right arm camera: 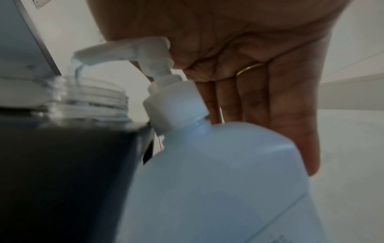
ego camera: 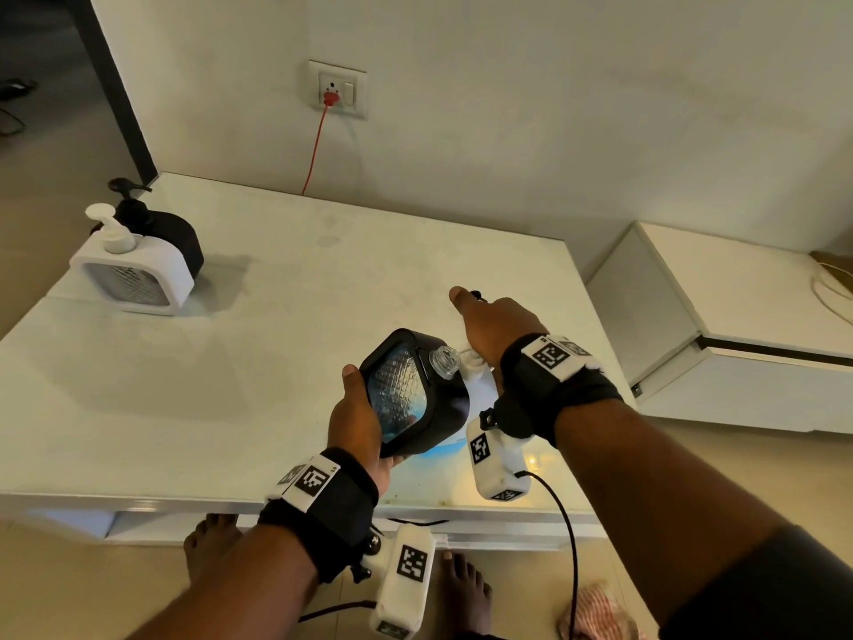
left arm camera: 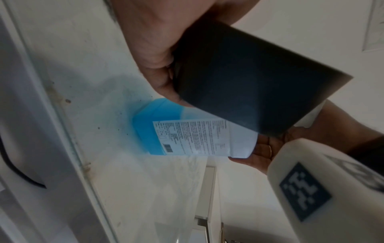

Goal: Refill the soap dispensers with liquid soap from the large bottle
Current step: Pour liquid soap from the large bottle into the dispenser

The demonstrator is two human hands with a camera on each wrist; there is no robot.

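Head view: left hand [ego camera: 357, 420] grips tilted black dispenser [ego camera: 415, 390], neck under spout to catch soap; right hand [ego camera: 496, 327], fingers straight, palm presses bottle [right arm camera: 218, 172] pump [right arm camera: 133, 51].

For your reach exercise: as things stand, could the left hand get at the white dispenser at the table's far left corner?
Probably not yet: the left hand grips the black dispenser. The table towards the white dispenser looks bare.

Large bottle [ego camera: 477, 385] mostly hidden behind the black dispenser [ego camera: 415, 394] and right hand [ego camera: 496, 327] in head view; its lower body leaves the right wrist frame; label text illegible.
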